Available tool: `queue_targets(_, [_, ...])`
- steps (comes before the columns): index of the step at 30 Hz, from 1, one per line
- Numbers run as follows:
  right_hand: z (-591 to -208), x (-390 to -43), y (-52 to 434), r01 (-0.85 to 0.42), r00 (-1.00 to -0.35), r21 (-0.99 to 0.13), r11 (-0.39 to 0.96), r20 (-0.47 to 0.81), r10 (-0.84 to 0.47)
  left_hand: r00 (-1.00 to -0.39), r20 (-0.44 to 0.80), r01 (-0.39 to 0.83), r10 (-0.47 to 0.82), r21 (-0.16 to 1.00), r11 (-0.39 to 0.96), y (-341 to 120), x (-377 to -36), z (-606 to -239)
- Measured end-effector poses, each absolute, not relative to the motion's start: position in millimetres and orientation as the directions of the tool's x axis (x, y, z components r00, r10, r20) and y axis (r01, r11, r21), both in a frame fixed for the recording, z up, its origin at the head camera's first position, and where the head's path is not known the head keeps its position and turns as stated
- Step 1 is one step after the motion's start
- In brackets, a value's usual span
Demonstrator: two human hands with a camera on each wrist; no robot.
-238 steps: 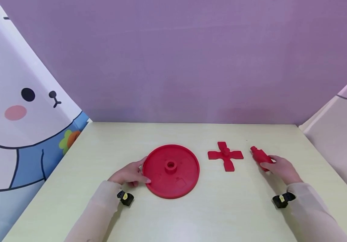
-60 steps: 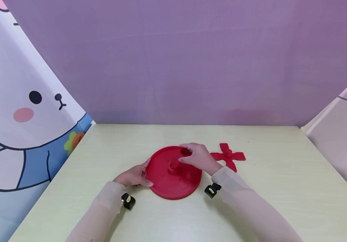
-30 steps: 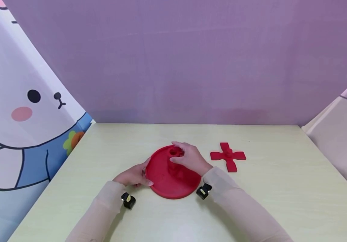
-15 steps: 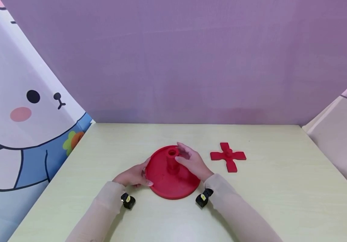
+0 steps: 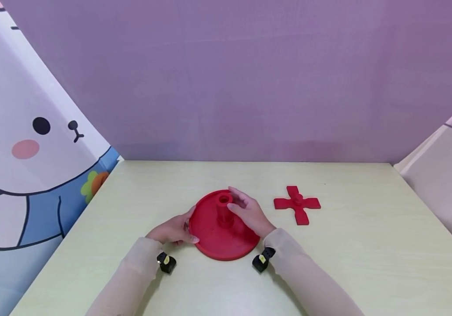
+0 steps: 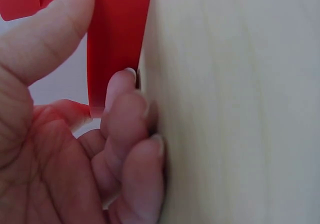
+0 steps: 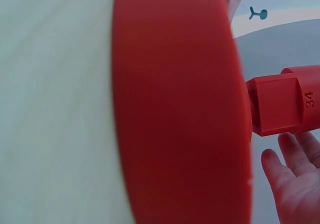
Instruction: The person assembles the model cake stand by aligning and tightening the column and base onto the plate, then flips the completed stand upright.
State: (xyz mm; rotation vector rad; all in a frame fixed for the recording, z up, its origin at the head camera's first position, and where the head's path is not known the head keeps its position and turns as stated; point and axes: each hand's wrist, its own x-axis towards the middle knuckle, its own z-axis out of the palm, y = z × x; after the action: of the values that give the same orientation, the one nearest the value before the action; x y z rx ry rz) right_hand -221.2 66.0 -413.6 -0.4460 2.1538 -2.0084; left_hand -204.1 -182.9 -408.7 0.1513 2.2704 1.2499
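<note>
Red disc (image 5: pixel 226 237) on pale table (image 5: pixel 368 245)

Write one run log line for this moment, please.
left hand: grips red disc rim | right hand: open beside upright post | cross piece: apart

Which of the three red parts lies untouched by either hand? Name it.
The red cross-shaped piece, lying flat alone on the table. The left hand holds the red disc by its rim; the right hand is at the upright post.

A small staged recording booth, not a home: a pale bench (image 5: pixel 328 263) boxed in by a plain purple backdrop (image 5: pixel 249 79) behind it and a cartoon-bunny curtain (image 5: pixel 24 145) at its left.
</note>
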Motion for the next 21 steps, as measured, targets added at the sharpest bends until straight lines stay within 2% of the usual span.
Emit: queue_targets(21, [-407.9, -220.5, 64.4, -0.115, -0.927, -0.991, 0.073, 0.081, -0.367, -0.849, -0.408, -0.154, 0.336, 0.799, 0.582, -182.5, -203.4, -406.3])
